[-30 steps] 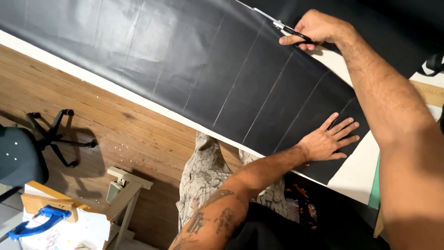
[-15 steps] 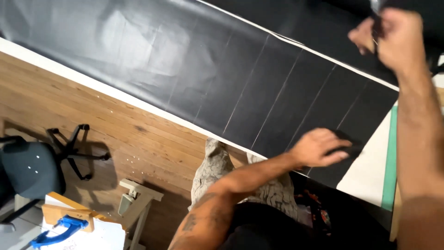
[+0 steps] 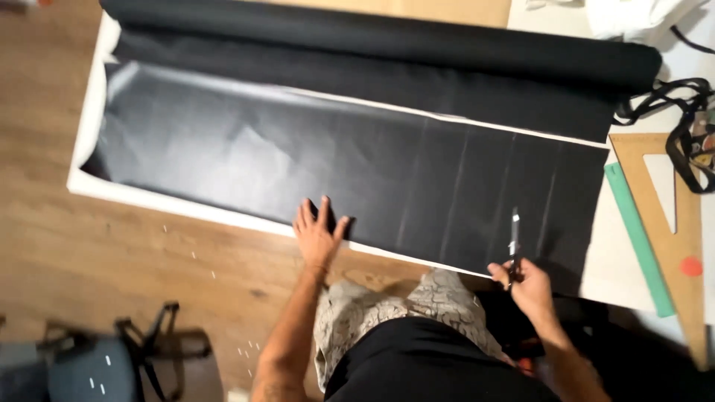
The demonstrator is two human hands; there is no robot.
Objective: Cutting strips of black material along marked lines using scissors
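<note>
A long black sheet (image 3: 387, 175) lies flat across a white table (image 3: 620, 275). My left hand (image 3: 318, 234) presses palm-down on the sheet's near edge, fingers spread. My right hand (image 3: 527, 284) is closed around a slim cutting knife (image 3: 514, 242) whose blade points away from me over the sheet near its right end. Faint straight lines run across the sheet to the right of my left hand.
A thick black fabric roll (image 3: 372, 37) lies along the table's far side. A green ruler (image 3: 637, 234) and a wooden set square (image 3: 670, 223) rest at the right, with black straps (image 3: 681, 112) beyond. An office chair (image 3: 97, 365) stands on the wooden floor (image 3: 134, 260).
My view has swung level with the table. My right hand came from the far edge down to the near edge with the knife. My left hand moved left along the near edge.
</note>
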